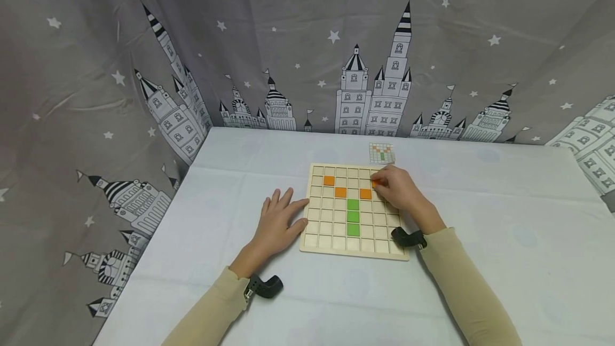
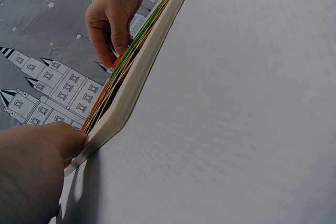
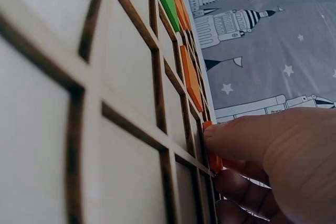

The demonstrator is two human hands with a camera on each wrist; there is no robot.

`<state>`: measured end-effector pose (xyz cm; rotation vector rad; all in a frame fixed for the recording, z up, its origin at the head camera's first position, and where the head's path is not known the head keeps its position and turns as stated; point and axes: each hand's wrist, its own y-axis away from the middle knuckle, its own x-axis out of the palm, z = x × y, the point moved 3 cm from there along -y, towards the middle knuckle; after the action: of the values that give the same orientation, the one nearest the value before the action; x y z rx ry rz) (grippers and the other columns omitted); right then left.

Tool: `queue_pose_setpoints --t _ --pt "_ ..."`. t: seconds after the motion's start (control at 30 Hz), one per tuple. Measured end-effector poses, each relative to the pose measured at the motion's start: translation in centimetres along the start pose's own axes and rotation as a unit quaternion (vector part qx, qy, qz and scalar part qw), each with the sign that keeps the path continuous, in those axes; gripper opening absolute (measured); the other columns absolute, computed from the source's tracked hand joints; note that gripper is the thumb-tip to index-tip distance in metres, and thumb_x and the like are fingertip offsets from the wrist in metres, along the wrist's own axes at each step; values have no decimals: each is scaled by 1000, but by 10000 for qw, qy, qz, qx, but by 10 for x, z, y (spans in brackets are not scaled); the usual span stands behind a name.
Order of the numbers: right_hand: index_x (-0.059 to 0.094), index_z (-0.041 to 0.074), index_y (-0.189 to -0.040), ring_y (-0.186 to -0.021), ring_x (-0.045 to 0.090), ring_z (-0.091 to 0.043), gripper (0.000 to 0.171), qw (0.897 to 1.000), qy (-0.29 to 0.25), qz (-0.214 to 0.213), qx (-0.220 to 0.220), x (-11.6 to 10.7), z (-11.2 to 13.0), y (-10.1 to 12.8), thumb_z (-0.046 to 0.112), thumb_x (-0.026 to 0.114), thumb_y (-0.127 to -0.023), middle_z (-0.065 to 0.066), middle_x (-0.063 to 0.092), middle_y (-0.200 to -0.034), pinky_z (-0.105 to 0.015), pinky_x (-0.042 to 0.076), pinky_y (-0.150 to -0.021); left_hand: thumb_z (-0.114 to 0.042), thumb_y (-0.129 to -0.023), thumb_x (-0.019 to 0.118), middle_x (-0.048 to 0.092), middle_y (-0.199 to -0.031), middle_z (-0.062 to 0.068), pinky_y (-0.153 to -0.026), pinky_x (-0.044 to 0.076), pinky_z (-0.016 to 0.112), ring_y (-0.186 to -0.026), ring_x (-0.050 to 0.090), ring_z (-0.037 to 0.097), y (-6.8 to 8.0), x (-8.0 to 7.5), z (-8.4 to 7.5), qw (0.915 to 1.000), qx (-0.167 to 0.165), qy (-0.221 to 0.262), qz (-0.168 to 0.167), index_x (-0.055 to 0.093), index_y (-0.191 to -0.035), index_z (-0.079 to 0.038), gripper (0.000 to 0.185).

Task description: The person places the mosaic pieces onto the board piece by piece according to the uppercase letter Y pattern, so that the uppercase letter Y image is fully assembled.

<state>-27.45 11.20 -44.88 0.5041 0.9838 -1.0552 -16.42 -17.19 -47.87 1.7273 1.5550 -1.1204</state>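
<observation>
Head cam: high, looking forward and down over the table (image 1: 480, 218) at the whole wooden board (image 1: 354, 208), curtain (image 1: 96, 68) behind. Left wrist cam: at table level, sighting along the board's edge (image 2: 123, 106). Right wrist cam: very close, skimming the grid (image 3: 105, 93) toward the curtain. All three share the board.
</observation>
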Motion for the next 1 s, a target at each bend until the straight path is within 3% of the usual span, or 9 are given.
queue_pose_setpoints --t 1.0 --pt "70 1 -115 -90 62 -29 29 9999 -74 -97 -35 2 0 3 4 67 -86 -17 67 -106 -44 52 -80 -33 -94 60 35 -155 21 -114 13 67 -146 19 48 1 1 1 10000 18 15 -71 60 -134 -21 42"
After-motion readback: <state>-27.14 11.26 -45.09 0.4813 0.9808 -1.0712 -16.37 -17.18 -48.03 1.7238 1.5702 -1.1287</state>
